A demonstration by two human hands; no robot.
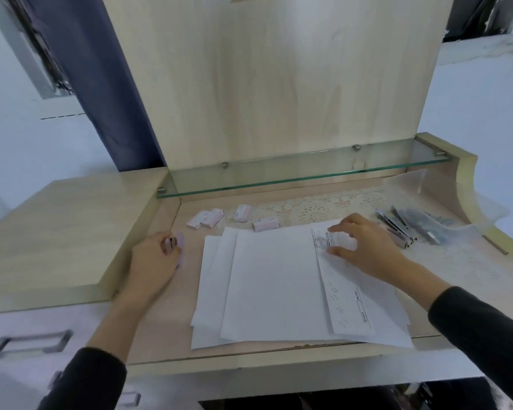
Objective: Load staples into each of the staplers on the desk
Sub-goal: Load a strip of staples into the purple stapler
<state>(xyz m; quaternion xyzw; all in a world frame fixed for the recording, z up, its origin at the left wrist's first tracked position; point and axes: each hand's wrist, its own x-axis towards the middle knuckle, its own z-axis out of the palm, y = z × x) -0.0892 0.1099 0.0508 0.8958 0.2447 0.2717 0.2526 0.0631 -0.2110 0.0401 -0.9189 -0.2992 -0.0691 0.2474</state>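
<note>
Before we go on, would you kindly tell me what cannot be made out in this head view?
All in the head view:
1. The pink thing in the left hand: fingers cover most of it; stapler or not, unclear.
2. The staplers in the clear bag: piled, blurred; count unclear.
3. The boxes: labels too small to read.
4. The printed sheet: text blurred, right hand covers its top.

Desk [166, 315]: pale wood-grain board, matt and smooth. Under the right hand [365, 247], sheets of paper [273, 285], matt white. Beyond that hand, a lace mat [314, 210] of openwork cloth and a glass shelf [293, 173], clear and glossy, on metal clips [225, 165]. Just right of it, staplers [397, 229] of bright bare metal. Beyond and between the hands, boxes [208, 218] of pale matt card. In the left hand [154, 261], a lilac stapler [180, 242] of smooth plastic.
</note>
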